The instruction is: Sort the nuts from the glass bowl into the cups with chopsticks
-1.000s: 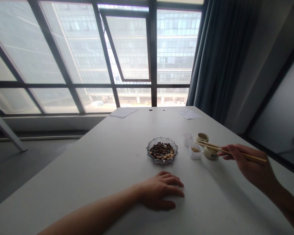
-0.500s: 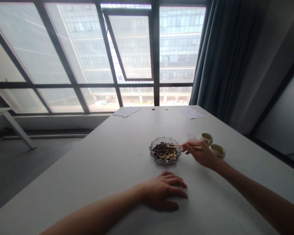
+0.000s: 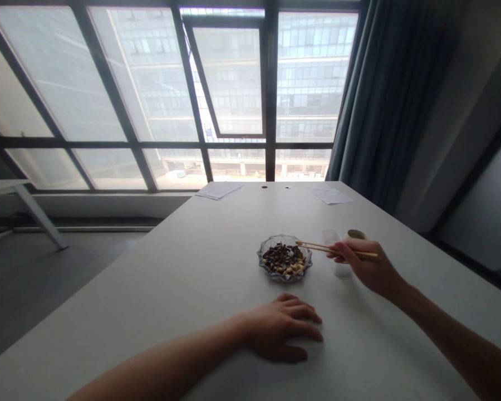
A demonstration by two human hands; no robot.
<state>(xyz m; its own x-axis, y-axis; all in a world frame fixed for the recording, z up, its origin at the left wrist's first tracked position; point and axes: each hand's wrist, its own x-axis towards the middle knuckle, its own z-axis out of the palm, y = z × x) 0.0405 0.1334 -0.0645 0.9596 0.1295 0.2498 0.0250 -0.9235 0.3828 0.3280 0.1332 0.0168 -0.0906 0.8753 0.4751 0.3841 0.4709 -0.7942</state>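
My right hand [image 3: 359, 259] is closed around a pair of wooden chopsticks [image 3: 317, 247], which point left over the rim of a clear glass bowl [image 3: 265, 270]. A small brownish piece seems to sit at the chopstick tips, too small to name. Dark seeds [image 3: 281, 253] fill most of the bowl, with paler nuts [image 3: 292, 269] toward the near side. Nearer to me, my left hand [image 3: 281, 328] lies flat on the white table, fingers spread and holding nothing. Behind my right hand are a greenish cup [image 3: 356, 234] and a clear plastic container [image 3: 342, 270], both partly covered.
The white table [image 3: 217, 250] stretches away toward tall windows, one pane tilted open. Sheets of paper lie at its far left [image 3: 220, 190] and far right [image 3: 332, 195]. A dark curtain [image 3: 371, 111] hangs on the right, and another table [image 3: 4, 187] stands at left.
My right hand has drawn right with the chopsticks, their tips rising from among the seeds to the bowl's right rim. It now hides the second cup. My left hand stays put.
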